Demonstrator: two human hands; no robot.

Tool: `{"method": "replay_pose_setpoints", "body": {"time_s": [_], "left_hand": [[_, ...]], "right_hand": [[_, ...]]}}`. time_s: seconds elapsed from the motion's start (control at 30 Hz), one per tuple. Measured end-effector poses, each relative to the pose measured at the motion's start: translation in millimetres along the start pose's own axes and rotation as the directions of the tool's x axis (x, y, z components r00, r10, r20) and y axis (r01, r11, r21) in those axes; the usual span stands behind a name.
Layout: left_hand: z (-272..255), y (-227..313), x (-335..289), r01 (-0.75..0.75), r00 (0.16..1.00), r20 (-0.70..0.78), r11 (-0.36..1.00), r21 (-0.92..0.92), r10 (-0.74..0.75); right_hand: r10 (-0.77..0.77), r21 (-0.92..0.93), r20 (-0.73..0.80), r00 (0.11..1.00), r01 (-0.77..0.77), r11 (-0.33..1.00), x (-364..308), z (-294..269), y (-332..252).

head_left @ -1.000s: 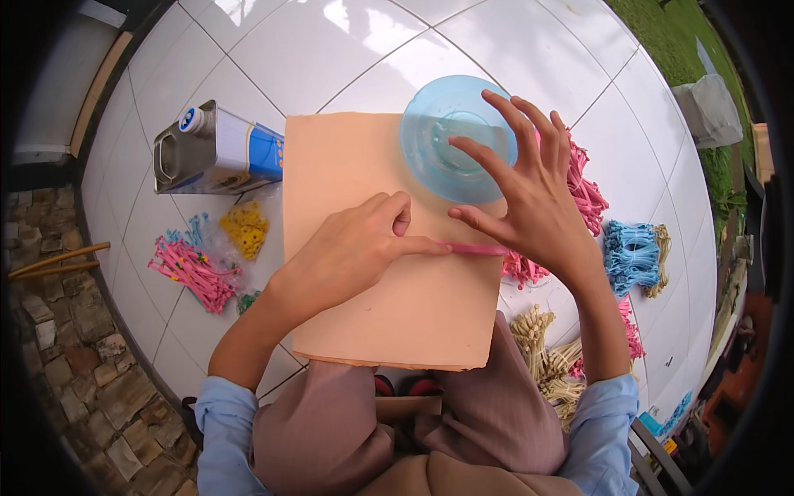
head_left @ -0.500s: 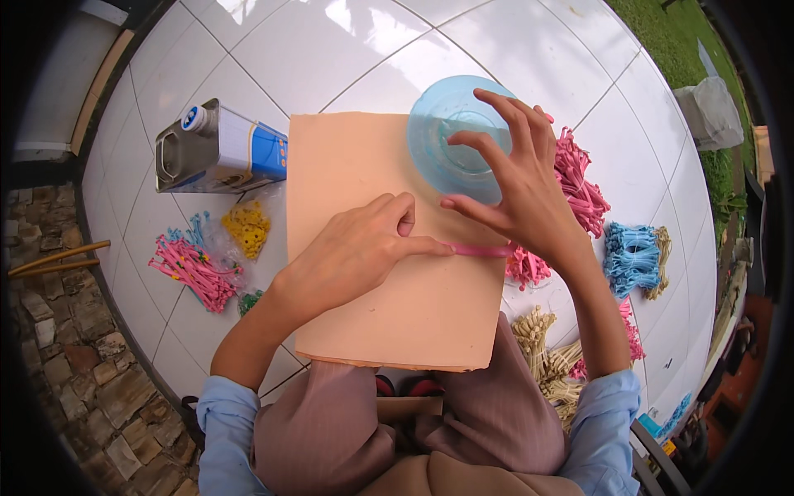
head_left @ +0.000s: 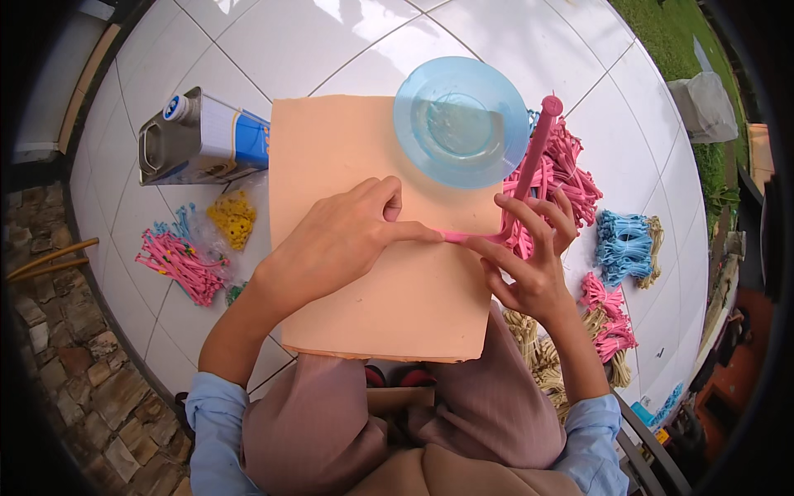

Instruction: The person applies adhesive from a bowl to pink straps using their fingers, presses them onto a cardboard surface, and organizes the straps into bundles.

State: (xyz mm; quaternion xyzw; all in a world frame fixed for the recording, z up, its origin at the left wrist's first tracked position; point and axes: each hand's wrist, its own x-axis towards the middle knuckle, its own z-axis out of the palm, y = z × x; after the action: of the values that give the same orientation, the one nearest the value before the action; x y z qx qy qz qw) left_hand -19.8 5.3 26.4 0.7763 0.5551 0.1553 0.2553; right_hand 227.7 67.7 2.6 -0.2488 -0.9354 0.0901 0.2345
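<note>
A long pink strap [head_left: 538, 153] with a round end lies partly on the peach board [head_left: 372, 298] across my lap. It bends upward at the board's right edge, its round end pointing away from me. My left hand [head_left: 339, 236] pins the strap's near end with an outstretched fingertip, its other fingers curled. At the bend, my right hand [head_left: 529, 264] is spread, with a fingertip close to or touching the strap; I cannot tell which. On the board's far right corner rests a translucent blue plate [head_left: 413, 124] with a clear, wet-looking smear inside.
A metal can [head_left: 194, 140] stands left of the board, near a bag of yellow pieces [head_left: 231, 219] and pink straps [head_left: 186, 269]. Pink bundles [head_left: 579, 190], blue bundles [head_left: 624, 248] and beige bundles [head_left: 538, 351] lie on the right over white tiles.
My right hand has come down from above the plate to beside the strap's bend. The strap's long part now shows raised at the right. My left hand keeps its place on the strap.
</note>
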Motion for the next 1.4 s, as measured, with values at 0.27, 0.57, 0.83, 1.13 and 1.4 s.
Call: {"method": "replay_pose_setpoints", "body": {"time_s": [0.27, 0.57, 0.83, 1.13, 1.4], "left_hand": [[1, -1, 1, -0.006, 1.000, -0.012, 1.000, -0.014, 0.006], [0, 1, 0, 0.012, 1.000, -0.016, 1.000, -0.007, -0.012], [9, 2, -8, -0.105, 0.994, -0.034, 0.983, -0.148, 0.101], [-40, 55, -63, -0.027, 0.996, -0.003, 0.252, -0.967, 0.093], [-82, 122, -134, -0.272, 0.937, -0.345, 0.514, -0.814, -0.051]], "right_hand": [[-0.055, -0.042, 0.022, 0.998, 0.055, 0.998, 0, 2, 7], [0.197, 0.222, -0.270, 0.942, -0.138, 0.965, -6, 21, 9], [0.566, 0.762, 0.057, 0.822, -0.402, 0.507, -28, 3, -8], [0.490, 0.800, -0.124, 0.863, -0.205, 0.564, -21, -128, -75], [0.305, 0.840, -0.374, 0.876, 0.180, 0.512, 98, -172, -180]]}}
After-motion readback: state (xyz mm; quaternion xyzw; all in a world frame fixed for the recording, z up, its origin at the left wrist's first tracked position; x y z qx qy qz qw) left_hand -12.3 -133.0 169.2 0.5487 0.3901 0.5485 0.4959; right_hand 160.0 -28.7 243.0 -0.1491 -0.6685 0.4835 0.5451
